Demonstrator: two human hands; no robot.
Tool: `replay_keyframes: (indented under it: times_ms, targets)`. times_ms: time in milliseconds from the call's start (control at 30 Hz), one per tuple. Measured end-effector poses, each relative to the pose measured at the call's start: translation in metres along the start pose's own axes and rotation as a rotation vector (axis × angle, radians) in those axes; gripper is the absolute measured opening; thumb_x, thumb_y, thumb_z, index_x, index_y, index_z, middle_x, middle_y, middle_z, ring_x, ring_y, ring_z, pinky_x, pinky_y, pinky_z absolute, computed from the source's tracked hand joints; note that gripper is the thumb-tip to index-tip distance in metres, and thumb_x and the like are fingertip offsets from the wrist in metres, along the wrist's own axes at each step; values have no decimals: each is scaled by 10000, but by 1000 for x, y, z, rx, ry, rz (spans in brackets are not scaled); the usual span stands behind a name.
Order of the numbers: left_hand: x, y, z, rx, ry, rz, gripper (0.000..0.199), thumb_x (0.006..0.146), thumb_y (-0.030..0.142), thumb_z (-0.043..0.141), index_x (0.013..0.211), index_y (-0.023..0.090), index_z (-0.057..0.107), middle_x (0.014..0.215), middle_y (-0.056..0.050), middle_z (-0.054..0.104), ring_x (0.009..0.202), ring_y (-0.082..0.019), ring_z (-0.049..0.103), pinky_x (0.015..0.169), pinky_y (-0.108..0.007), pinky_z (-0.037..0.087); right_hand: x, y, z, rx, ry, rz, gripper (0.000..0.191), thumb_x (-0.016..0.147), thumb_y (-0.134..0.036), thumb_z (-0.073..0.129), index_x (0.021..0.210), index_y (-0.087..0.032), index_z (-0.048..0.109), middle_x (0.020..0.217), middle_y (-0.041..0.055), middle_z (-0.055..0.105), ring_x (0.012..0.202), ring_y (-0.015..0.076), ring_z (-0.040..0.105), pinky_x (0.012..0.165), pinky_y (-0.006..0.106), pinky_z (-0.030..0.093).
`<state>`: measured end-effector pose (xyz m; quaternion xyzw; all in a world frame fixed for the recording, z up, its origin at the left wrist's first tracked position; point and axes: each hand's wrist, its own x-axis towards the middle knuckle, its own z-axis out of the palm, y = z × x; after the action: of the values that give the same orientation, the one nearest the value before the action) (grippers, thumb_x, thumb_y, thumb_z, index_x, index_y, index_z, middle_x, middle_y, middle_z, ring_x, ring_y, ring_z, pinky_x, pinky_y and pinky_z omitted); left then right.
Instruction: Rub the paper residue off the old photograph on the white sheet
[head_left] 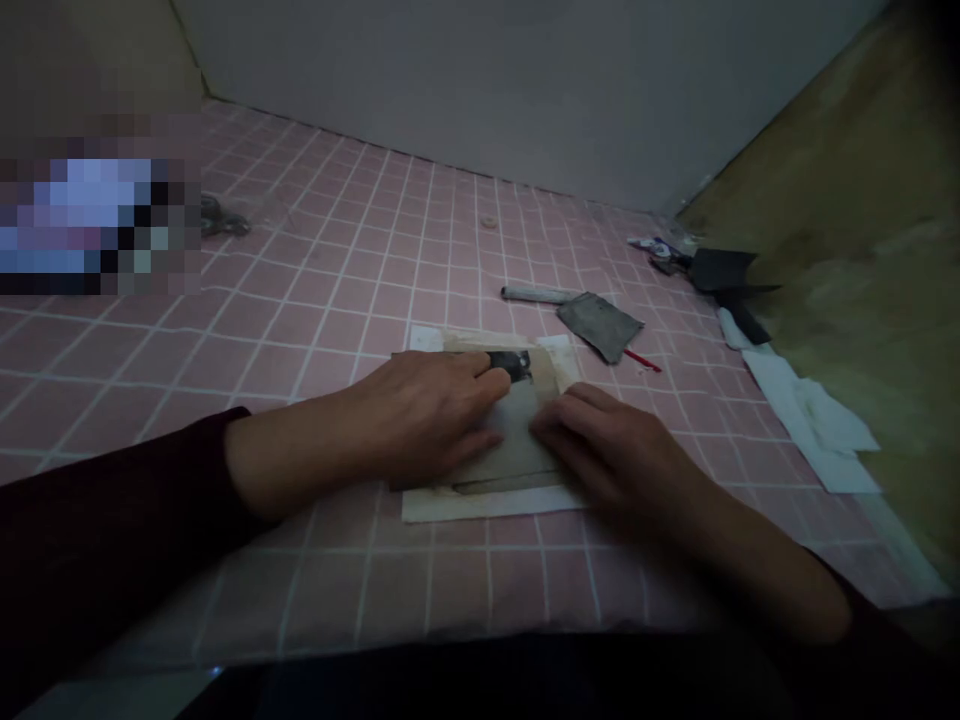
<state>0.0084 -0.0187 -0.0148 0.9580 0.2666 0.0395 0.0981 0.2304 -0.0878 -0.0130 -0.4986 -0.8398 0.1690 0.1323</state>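
Left hand (427,412), in head view: fingers bent over dark piece (519,364), clamped or not, cannot tell. Piece shows on grey sheet (519,425), 2 o'clock from hand; visible end points 3 o'clock, visible long axis 9-to-3. Right hand (619,440) blurred, grip unclear.

Homelike room corner, pink gridded tablecloth (375,270)

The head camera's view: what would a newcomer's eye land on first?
Probably the left hand over the pale sheets in the middle, with the right hand, blurred, at their right side. Next, the bright pixelated patch at far left. Then the red stick by the grey piece, beyond the sheets to the right.
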Motion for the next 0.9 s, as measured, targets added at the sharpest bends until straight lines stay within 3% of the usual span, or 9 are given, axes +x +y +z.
replay_keyframes:
  times_ms: [100, 300, 500, 700, 900]
  targets:
    - [1, 0, 0, -3, -18, -2, 187, 915, 375, 510, 889, 192, 485, 952, -45, 570, 734, -191, 564, 582, -303, 399, -4, 5, -3, -16, 31, 63, 75, 918, -136, 520, 863, -185, 507, 786, 4, 543, 697, 131, 518, 649, 254, 405]
    - [1, 0, 1, 2, -8, -7, 179, 911, 367, 515, 890, 193, 475, 943, -40, 559, 731, -193, 564, 570, -308, 392, 3, -7, 3, 42, -9, -42, 97, 936, -152, 497, 845, -183, 503, 836, 21, 545, 738, 138, 513, 670, 260, 401]
    - [1, 0, 0, -1, -21, -4, 190, 920, 378, 507, 891, 192, 477, 945, -40, 557, 723, -188, 560, 573, -303, 388, -5, 2, -6, 32, 10, 46, 118, 920, -131, 530, 815, -182, 512, 778, 1, 532, 707, 125, 510, 664, 253, 394]
    - [1, -2, 2, 4, 5, -2, 177, 903, 364, 522, 887, 191, 486, 940, -41, 569, 721, -181, 547, 570, -286, 358, 4, -6, 3, -6, -24, -49, 129, 956, -157, 461, 835, -181, 495, 842, 20, 511, 720, 132, 505, 664, 268, 400]
    - [1, -1, 1, -16, -25, -8, 189, 910, 379, 517, 880, 195, 487, 953, -41, 567, 724, -184, 552, 574, -288, 367, -7, 5, -4, -35, -29, 42, 133, 950, -149, 472, 824, -186, 494, 842, 18, 502, 728, 130, 506, 666, 262, 405]
